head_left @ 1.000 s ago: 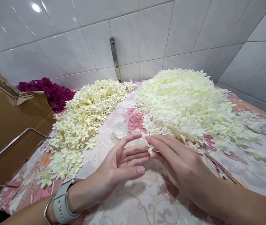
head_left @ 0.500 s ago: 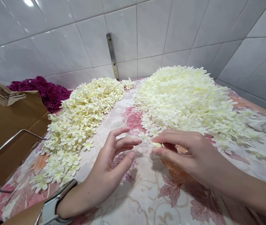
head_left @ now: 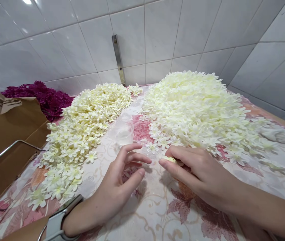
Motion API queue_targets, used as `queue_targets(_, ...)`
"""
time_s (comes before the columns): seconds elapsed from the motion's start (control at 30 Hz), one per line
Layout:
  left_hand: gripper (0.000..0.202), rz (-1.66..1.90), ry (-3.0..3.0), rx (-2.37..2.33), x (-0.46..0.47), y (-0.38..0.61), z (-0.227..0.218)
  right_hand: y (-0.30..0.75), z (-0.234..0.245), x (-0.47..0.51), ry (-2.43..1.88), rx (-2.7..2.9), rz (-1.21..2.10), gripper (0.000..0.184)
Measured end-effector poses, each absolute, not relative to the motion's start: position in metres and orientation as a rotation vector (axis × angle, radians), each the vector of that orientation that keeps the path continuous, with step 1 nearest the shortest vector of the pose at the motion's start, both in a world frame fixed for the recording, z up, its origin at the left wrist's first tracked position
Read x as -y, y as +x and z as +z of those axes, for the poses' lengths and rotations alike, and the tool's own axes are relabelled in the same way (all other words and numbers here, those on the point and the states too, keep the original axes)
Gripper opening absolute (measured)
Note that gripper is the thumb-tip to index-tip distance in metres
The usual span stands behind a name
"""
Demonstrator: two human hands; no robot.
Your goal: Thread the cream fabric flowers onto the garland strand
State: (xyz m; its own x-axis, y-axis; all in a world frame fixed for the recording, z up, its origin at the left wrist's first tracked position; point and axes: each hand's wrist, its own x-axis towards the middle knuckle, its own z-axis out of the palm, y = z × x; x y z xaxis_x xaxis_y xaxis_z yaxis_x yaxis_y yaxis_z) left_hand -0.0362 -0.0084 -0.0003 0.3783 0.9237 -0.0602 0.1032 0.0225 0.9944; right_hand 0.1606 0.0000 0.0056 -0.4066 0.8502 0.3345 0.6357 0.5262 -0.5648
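Small pale blossom (head_left: 170, 159) in a fingertip pinch over the patterned cloth (head_left: 172, 221)
Probably weighs next to nothing, soft and easy to bruise, so a light hold at the base rather than the petals seems best (fingers hide part of it, so exact shape's a guess). The right hand (head_left: 200, 167) has it between thumb and fingers; the left hand (head_left: 117, 184) is empty nearby, fingers loosely curled, thumb well apart. Beyond: clear cup (head_left: 122, 133), smaller flower heap (head_left: 87, 115), bigger flower heap (head_left: 195, 107).

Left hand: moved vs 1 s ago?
Yes, slightly left: judged against the metal wall bracket, the left hand now has its fingers reaching less far right, apart from the right hand.
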Motion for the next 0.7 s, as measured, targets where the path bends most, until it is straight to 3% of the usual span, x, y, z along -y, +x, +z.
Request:
queue_targets(0.3,0.028,0.807,1.402,-1.01,0.0084,-0.0367,0.001,0.1657,0.0067,-0.0008,-1.225,1.95,0.881,0.045)
queue_targets(0.6,0.028,0.828,1.36,-1.008,0.006,-0.0371,-0.0001,0.1652,0.0098,-0.0029,-1.128,2.118,0.753,0.024)
queue_targets(0.7,0.028,0.845,1.343,-1.0,0.0064,-0.0369,-0.0004,0.1693,0.0079,-0.0049,-1.006,2.102,0.746,0.031)
